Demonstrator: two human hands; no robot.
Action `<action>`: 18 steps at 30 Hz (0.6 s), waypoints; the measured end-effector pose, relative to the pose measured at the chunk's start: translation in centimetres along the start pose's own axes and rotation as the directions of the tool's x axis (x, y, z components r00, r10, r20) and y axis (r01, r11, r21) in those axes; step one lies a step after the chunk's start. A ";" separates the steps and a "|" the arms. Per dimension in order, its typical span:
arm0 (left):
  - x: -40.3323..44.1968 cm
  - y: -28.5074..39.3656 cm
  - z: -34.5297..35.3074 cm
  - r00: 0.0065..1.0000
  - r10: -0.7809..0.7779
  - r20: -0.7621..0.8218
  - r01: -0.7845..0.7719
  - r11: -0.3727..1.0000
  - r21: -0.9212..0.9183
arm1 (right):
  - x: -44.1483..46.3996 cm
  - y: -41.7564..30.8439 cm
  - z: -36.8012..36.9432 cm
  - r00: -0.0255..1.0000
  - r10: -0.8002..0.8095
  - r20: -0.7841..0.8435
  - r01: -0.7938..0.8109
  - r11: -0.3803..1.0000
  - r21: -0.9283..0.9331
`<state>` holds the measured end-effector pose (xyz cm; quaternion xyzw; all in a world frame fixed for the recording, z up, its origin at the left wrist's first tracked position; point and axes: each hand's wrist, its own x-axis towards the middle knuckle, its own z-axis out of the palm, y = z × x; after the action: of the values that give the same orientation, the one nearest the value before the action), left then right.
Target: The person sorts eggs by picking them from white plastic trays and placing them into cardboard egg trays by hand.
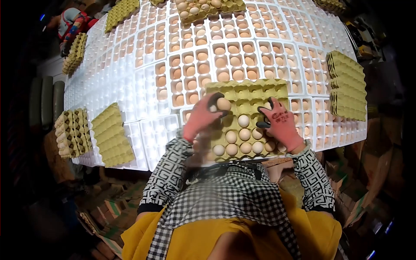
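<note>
My left hand (204, 115), in a pink glove with dark fingertips, is closed on a brown egg (223, 104). A second pale egg (212, 108) shows partly inside its curled fingers. Below both hands lies a yellow-green pulp egg tray (243, 92); its far rows show bare cups and its near rows carry several eggs (245, 134). My right hand (281, 123), gloved alike with writing on the back, hovers over the tray's right side. Its thumb and fingers are apart, and I see nothing between them. Some eggs under that hand are partly hidden.
White plastic trays (149, 97) cover the table, many holding eggs. Pulp tray stacks stand at right (346, 86) and left (73, 132), beside a leaning pulp tray (112, 135). More eggs sit in a pulp tray (208, 9) at the back. Another person (73, 24) is at far left.
</note>
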<state>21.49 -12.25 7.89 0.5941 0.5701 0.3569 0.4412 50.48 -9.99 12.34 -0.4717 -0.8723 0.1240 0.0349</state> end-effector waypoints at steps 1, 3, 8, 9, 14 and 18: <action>-0.4 1.9 -1.3 0.982 -0.171 0.085 0.190 0.930 -0.316 | 0.4 -0.3 0.4 0.999 -0.052 0.015 0.053 0.998 -0.021; -1.8 3.1 -2.8 0.920 -0.336 0.199 0.386 0.707 -0.592 | 1.3 -1.4 0.1 0.997 -0.048 0.066 0.054 0.994 -0.093; -5.4 -0.9 -3.9 0.938 -0.256 0.235 0.343 0.575 -0.742 | 0.5 -0.3 -0.7 0.994 0.072 0.078 -0.047 0.958 -0.285; -5.7 -1.4 -4.0 0.925 -0.257 0.280 0.369 0.432 -0.823 | 0.3 0.8 -0.3 0.987 0.086 0.136 -0.038 0.945 -0.324; -6.8 0.9 -5.4 0.898 -0.256 0.359 0.350 -0.080 -0.933 | 1.5 4.0 -0.4 0.948 -0.105 0.301 0.198 0.934 -0.299; -7.7 -3.0 -7.9 0.958 -0.172 0.230 0.253 0.132 -0.958 | 1.2 2.1 -2.4 0.917 0.014 0.399 0.109 0.952 -0.285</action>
<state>12.39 -19.05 8.55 0.0935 0.2689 0.5539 0.7824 51.95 -7.51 14.05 -0.4149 -0.8811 0.0817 -0.2116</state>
